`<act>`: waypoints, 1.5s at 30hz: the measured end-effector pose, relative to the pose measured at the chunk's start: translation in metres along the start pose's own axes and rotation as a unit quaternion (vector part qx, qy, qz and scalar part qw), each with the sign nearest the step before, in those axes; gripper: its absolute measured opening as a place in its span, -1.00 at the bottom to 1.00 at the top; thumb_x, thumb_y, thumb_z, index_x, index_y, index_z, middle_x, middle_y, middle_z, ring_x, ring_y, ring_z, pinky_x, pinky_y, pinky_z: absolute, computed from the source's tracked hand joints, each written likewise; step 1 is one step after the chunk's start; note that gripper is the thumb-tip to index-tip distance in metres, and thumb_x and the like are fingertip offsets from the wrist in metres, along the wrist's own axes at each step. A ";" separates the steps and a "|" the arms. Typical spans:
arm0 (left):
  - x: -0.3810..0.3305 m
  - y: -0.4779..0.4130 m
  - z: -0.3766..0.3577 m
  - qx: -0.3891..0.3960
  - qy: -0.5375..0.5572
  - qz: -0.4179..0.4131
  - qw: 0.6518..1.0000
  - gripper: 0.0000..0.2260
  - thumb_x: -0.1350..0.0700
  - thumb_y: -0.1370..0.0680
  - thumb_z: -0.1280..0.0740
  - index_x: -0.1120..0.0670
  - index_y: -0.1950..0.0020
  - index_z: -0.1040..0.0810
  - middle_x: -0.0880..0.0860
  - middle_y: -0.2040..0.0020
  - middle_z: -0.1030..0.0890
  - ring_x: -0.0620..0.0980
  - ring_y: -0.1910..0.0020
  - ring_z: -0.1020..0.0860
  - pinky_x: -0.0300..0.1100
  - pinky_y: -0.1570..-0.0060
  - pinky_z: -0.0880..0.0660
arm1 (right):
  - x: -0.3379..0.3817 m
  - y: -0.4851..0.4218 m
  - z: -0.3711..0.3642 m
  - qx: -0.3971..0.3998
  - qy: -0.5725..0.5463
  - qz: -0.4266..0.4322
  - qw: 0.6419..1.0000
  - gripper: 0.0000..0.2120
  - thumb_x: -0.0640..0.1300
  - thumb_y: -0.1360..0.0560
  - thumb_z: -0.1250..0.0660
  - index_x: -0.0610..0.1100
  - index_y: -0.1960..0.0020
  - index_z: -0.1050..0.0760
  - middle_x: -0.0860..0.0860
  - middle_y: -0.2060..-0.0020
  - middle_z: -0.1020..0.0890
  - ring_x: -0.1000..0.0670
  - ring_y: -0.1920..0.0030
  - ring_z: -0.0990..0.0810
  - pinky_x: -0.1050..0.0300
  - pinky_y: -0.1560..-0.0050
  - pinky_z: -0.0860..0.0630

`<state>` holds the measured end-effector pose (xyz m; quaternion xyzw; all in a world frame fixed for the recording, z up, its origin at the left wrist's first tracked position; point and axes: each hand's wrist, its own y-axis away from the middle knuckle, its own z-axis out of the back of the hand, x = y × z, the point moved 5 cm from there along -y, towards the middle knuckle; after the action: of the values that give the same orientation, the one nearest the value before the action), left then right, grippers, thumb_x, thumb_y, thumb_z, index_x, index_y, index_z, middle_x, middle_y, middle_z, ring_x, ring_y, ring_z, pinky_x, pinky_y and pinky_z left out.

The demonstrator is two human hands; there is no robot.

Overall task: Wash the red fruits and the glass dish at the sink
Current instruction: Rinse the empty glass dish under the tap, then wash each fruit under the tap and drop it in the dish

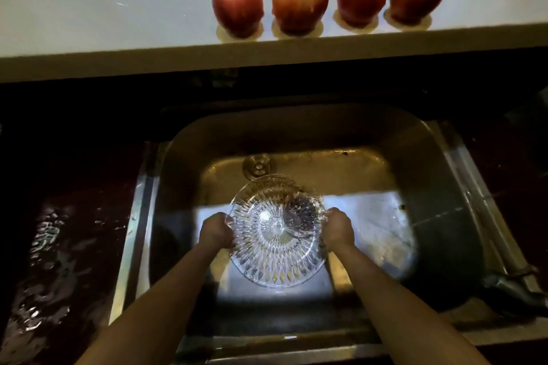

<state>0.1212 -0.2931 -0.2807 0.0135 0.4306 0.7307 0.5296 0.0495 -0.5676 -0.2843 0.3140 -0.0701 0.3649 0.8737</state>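
A cut-glass dish (277, 234) with a ribbed star pattern hangs over the steel sink (299, 133), its open side facing up toward me. My left hand (215, 231) grips its left rim and my right hand (338, 230) grips its right rim. Several wet red fruits (237, 4) stand in a row on the white ledge (118, 24) behind the sink, each in a small puddle.
The sink drain (259, 165) lies just beyond the dish. A wet dark counter (59, 246) borders the sink on the left. A dark faucet or handle (516, 290) juts in at the lower right, over the sink's right rim.
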 end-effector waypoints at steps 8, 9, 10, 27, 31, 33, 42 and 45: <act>-0.010 -0.003 -0.015 -0.051 -0.028 -0.048 0.997 -0.76 0.32 -0.45 -0.28 0.22 -0.10 -0.51 0.27 0.00 -0.64 0.25 0.02 -0.61 -0.04 0.02 -0.56 | -0.006 -0.002 -0.002 -0.059 0.047 0.017 0.997 -0.72 -0.29 -0.53 -0.14 -0.19 -0.23 -0.41 -0.15 -0.16 -0.53 -0.15 -0.21 -0.49 0.04 -0.05 -0.49; -0.012 -0.001 -0.016 -0.052 -0.057 -0.063 0.995 -0.77 0.28 -0.45 -0.30 0.23 -0.10 -0.51 0.25 -0.04 -0.63 0.24 -0.04 -0.58 -0.07 -0.02 -0.51 | -0.005 -0.001 -0.003 -0.057 0.052 0.018 0.997 -0.72 -0.29 -0.53 -0.15 -0.20 -0.22 -0.40 -0.15 -0.16 -0.53 -0.15 -0.20 -0.49 0.03 -0.05 -0.49; -0.013 0.000 -0.018 -0.052 -0.086 -0.085 0.991 -0.77 0.24 -0.46 -0.31 0.23 -0.10 -0.52 0.22 -0.06 -0.62 0.20 -0.07 -0.57 -0.09 -0.03 -0.47 | -0.004 0.000 -0.003 -0.054 0.059 0.018 0.997 -0.73 -0.29 -0.52 -0.16 -0.20 -0.22 -0.39 -0.15 -0.17 -0.51 -0.16 -0.20 -0.49 0.03 -0.04 -0.49; -0.227 0.192 0.065 -0.145 -0.274 -0.453 0.836 -0.69 -0.07 -0.56 -0.19 0.02 -0.24 -0.45 0.03 -0.14 -0.56 0.05 -0.14 -0.52 -0.08 -0.05 -0.47 | 0.078 0.083 0.196 -0.201 -0.085 0.157 0.963 -0.65 -0.10 -0.52 -0.28 -0.17 -0.28 -0.42 -0.11 -0.19 -0.53 -0.13 -0.24 -0.42 -0.02 -0.23 -0.40; -0.281 0.270 0.108 -0.258 -0.149 -0.578 0.760 -0.69 -0.02 -0.51 -0.29 0.07 -0.21 -0.50 0.05 -0.06 -0.59 0.07 -0.08 -0.53 -0.05 -0.03 -0.48 | 0.099 0.143 0.291 -0.417 -0.102 0.232 0.873 -0.71 -0.17 -0.47 -0.29 -0.18 -0.18 -0.46 -0.11 -0.10 -0.55 -0.13 -0.16 -0.45 -0.01 -0.16 -0.39; -0.305 0.292 0.128 -0.319 -0.112 -0.610 0.717 -0.70 0.02 -0.48 -0.33 0.11 -0.16 -0.52 0.10 -0.01 -0.60 0.10 -0.01 -0.54 -0.02 0.01 -0.50 | 0.108 0.154 0.317 -0.449 -0.066 0.243 0.857 -0.60 -0.14 -0.46 -0.30 -0.18 -0.27 -0.38 -0.12 -0.21 -0.48 -0.13 -0.26 -0.38 -0.04 -0.25 -0.35; -0.390 0.244 0.138 -0.234 -0.312 -0.524 0.757 -0.33 -0.22 -0.43 -0.33 0.07 -0.43 -0.27 0.11 -0.34 -0.45 0.12 -0.35 -0.35 0.04 -0.38 -0.18 | 0.119 0.111 0.314 -0.257 0.128 0.243 0.927 -0.15 0.02 -0.51 -0.30 -0.11 -0.53 0.22 -0.06 -0.54 0.18 -0.07 -0.52 0.26 -0.05 -0.52 0.19; -0.401 0.233 0.131 -0.218 -0.343 -0.519 0.752 -0.48 -0.20 -0.45 -0.31 0.06 -0.30 -0.39 0.10 -0.19 -0.56 0.12 -0.23 -0.44 0.06 -0.39 -0.16 | 0.116 0.107 0.312 -0.262 0.140 0.251 0.921 -0.11 0.02 -0.48 -0.33 -0.10 -0.52 0.24 -0.06 -0.54 0.20 -0.07 -0.52 0.27 -0.03 -0.50 0.20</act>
<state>0.1816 -0.5432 0.1266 -0.0781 -0.0102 0.3640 0.9280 0.0942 -0.6289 0.0571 -0.0084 -0.1170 0.5812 0.8052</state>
